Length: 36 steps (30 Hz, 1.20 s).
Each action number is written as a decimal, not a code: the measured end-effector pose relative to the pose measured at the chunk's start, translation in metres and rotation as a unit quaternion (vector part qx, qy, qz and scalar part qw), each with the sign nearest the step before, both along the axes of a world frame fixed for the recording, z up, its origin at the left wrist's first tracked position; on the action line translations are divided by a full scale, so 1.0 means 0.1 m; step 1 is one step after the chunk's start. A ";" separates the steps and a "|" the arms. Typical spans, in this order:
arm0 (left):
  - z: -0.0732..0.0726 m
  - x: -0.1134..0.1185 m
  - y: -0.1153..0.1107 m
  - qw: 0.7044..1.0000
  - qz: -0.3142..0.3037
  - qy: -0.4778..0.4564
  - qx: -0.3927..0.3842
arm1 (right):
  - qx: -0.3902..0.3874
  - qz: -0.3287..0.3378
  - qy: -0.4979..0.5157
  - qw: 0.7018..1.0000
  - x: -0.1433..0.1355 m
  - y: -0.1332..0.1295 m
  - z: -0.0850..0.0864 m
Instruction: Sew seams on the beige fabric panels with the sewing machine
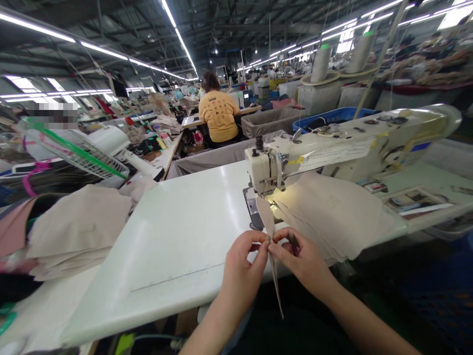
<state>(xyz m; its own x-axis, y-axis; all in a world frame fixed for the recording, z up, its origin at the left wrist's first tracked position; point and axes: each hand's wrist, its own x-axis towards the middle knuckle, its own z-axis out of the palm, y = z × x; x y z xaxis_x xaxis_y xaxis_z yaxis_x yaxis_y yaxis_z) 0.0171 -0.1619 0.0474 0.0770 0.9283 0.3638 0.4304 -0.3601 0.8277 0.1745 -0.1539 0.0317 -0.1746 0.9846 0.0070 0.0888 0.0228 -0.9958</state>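
Note:
A narrow beige fabric piece (266, 217) hangs upright at the table's front edge, its thin lower end dropping below the edge. My left hand (246, 266) pinches it from the left, thumb and forefinger closed. From the right, my right hand (301, 251) pinches the same spot, fingertips meeting those of the left; a small dark tool (293, 241) shows among its fingers. Just behind the hands stands the sewing machine (264, 170), its lamp lit over the needle area. Beige fabric panels (332, 212) lie stacked under the machine arm, to the right.
The pale table (185, 217) bears a ruler line near its front. More beige panels (79, 229) are piled at the left, by a white fan (109, 143). Ahead, a person in a yellow shirt (219, 116) sits facing away. Thread cones (320, 64) and a blue basket (332, 116) stand behind the machine.

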 end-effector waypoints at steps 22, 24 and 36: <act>-0.16 -0.14 0.17 0.995 0.070 -0.048 -0.052 | -0.129 0.060 0.160 0.977 0.14 0.01 -0.02; -0.17 -0.20 0.24 0.989 0.028 -0.093 -0.116 | -0.143 0.113 0.154 0.971 0.16 0.00 -0.04; -0.04 -0.22 0.40 0.945 -0.098 -0.165 -0.263 | -0.131 0.132 0.142 0.972 0.23 0.01 -0.10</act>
